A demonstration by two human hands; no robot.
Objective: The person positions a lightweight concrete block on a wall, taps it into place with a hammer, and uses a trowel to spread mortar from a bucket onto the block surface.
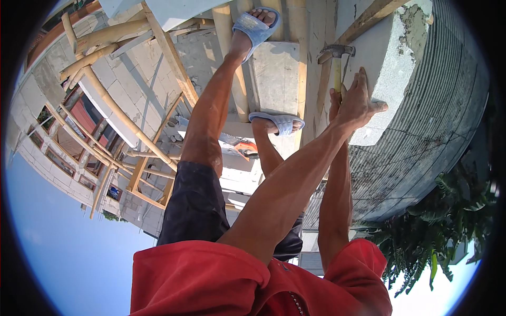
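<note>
My left hand [358, 105] lies against a pale lightweight concrete block [392, 79], its fingers stretched out along the shaded face and its thumb apart toward the sunlit face. Just behind it, my right hand [334, 102] is closed round the yellow handle of a claw hammer [336, 51]. The left forearm and wrist hide much of the right hand. The hammer's metal head stands beyond both hands, close to a slanting timber. Grey mortar [415, 29] clings to the block's far end.
Boards and timber poles [302, 68] lie under my slippered feet. A handsaw [245, 149] with an orange handle rests near my legs. Bamboo scaffolding [113, 113] stands at left before a block wall. Corrugated sheeting [421, 131] curves along the right, with leafy plants [448, 210] beyond.
</note>
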